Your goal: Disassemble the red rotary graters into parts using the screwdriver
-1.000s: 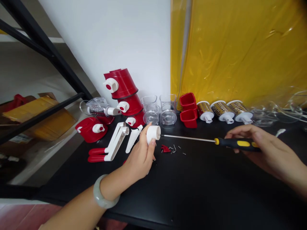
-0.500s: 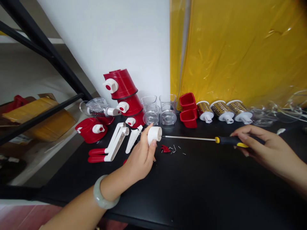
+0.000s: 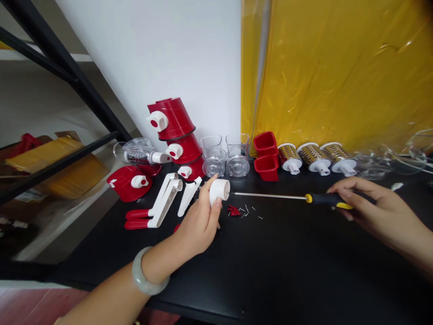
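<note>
My left hand (image 3: 198, 221) is closed round a small white plastic cylinder (image 3: 219, 190), held just above the black table (image 3: 270, 271). My right hand (image 3: 368, 205) grips the black and yellow handle of a long screwdriver (image 3: 297, 197). The thin metal shaft lies level and its tip sits in the cylinder's end face. Below the shaft, on the table, lie a small red piece (image 3: 233, 210) and several tiny loose screws (image 3: 248, 211). A pale bangle is on my left wrist.
Along the wall stand stacked red housings (image 3: 176, 135), clear cups (image 3: 225, 158), two red tubs (image 3: 265, 155) and three metal grater drums (image 3: 316, 158). White crank handles (image 3: 162, 203) and a red base (image 3: 128, 183) lie left. A black shelf frame rises at left.
My right fingers have shifted on the screwdriver handle, covering more of the yellow. The cylinder and shaft have crept slightly to the right. My left hand keeps its hold.
</note>
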`<act>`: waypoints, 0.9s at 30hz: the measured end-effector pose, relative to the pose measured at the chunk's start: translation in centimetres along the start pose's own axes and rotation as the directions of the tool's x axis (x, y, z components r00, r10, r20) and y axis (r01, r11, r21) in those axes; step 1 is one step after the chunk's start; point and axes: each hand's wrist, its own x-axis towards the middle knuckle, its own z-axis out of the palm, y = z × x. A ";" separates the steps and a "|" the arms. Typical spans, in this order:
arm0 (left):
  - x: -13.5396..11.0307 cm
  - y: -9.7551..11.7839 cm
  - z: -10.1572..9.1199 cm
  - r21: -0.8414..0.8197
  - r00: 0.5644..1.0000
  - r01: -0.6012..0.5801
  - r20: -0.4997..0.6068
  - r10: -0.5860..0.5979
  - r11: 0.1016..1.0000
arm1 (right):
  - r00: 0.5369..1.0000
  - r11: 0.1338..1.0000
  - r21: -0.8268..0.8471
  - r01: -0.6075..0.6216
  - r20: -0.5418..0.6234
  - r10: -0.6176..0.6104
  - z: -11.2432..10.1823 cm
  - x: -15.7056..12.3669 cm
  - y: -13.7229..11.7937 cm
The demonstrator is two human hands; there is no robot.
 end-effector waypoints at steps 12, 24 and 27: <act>0.0 -0.1 0.0 0.011 0.999 0.029 0.016 -0.029 1.000 | 0.999 0.998 -0.059 0.030 -0.038 -0.033 0.0 0.0 -0.3; 0.0 -0.1 0.0 0.019 0.999 0.044 0.020 -0.044 0.999 | 1.000 0.999 -0.040 0.009 -0.024 -0.010 -0.1 -0.1 0.0; 0.1 0.0 -0.1 0.023 0.999 0.047 0.022 -0.048 0.999 | 0.999 0.999 -0.046 0.018 -0.030 -0.019 -0.1 0.0 0.1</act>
